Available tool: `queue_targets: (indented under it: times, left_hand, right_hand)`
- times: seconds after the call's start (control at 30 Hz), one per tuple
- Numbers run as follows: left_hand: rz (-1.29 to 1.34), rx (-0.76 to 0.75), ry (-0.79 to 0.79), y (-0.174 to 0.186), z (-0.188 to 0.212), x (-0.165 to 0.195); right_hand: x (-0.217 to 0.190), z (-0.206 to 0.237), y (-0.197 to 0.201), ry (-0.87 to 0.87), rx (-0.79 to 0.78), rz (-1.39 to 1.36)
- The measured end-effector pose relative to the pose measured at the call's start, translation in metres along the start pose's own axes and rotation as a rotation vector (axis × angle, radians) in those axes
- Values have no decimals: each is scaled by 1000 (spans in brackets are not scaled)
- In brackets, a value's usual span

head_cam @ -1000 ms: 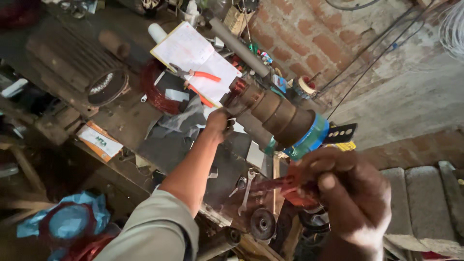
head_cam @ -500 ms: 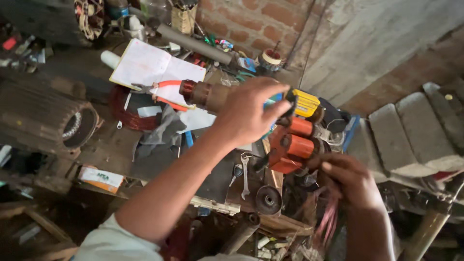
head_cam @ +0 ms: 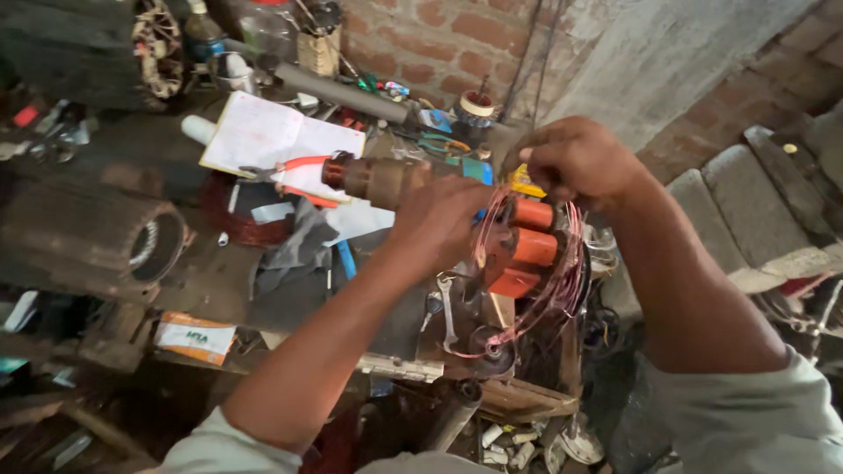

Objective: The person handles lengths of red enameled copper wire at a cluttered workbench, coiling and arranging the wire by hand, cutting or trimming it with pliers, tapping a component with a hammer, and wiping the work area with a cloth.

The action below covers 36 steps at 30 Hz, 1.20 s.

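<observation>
While the cluttered workbench (head_cam: 263, 290) stretches away to the left, a big dark ribbed motor casing (head_cam: 88, 241) lies on its side at the near left edge, with a small orange and white box (head_cam: 195, 337) below it. Further back, an open notebook (head_cam: 268, 139) lies flat, with red-handled pliers (head_cam: 285, 167) resting across it. Toward the middle, the person's left hand (head_cam: 439, 219) is closed around the stepped orange block (head_cam: 522, 246), which sits above the bench's right end, just past a brown cylinder (head_cam: 378, 178). Loops of thin pink copper wire (head_cam: 562, 281) hang around the block. Above it, the right hand (head_cam: 575, 162) pinches the wire's top strands between curled fingers. Grey stone steps (head_cam: 755, 211) rise at far right.
</observation>
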<state>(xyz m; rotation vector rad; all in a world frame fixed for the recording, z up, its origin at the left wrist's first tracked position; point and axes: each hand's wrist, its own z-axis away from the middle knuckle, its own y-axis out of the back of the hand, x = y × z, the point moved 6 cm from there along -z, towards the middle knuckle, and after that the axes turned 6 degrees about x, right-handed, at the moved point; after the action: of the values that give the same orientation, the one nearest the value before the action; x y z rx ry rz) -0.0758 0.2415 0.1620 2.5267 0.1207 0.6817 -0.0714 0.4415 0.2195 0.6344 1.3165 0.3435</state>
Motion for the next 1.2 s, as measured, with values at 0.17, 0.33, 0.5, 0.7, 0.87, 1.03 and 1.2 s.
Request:
queue_targets:
  times: [0.17, 0.33, 0.5, 0.7, 0.87, 1.03, 1.2]
  left_hand:
    - [-2, 57, 23, 14, 15, -12]
    - [355, 104, 396, 38, 67, -39]
    - [167, 63, 210, 33, 96, 12]
    - [-223, 247, 82, 57, 132, 59]
    - [359, 147, 550, 18, 145, 26]
    - [253, 241, 655, 17, 121, -6]
    - [-358, 449, -210, 79, 84, 30]
  right_hand:
    - [-65, 67, -66, 838, 271, 796]
    - [-10, 110, -113, 402, 526, 590]
    - [48, 100, -136, 210, 460, -291]
    - [89, 83, -153, 62, 198, -746]
    - [95, 70, -159, 92, 4, -955]
    - [93, 58, -159, 110, 11, -829]
    - [88, 63, -153, 90, -48, -883]
